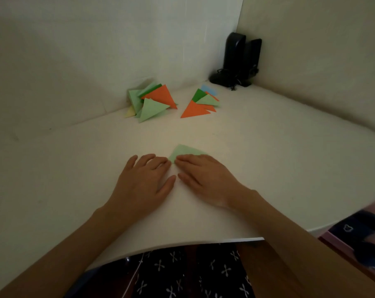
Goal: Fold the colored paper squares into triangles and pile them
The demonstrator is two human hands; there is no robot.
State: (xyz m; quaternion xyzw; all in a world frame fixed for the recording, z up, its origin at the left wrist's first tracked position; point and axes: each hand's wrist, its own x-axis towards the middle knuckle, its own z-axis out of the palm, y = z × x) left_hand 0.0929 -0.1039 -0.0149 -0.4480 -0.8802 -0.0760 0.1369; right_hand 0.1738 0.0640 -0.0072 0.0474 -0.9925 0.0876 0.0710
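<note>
Palms down — right hand (206,175) flat on green paper (185,150), left hand (145,179) beside

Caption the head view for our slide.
Right hand presses a light green paper sheet, left hand beside it, before two piles of coloured paper triangles.

Only the arms and lap show here. Both forearms are bare from the bottom edge of the frame up to the wrists, and the left hand (143,179) and right hand (203,177) are bare too. The lap is covered in black fabric (193,272) with a small white print scattered all over it: little crossed shapes with rounded tips, kinda like tiny flowers. Can't tell if it's a skirt, a dress or trousers. A thin pale line slants across its left side, and I honestly can't tell whether it's part of the clothing.
</note>
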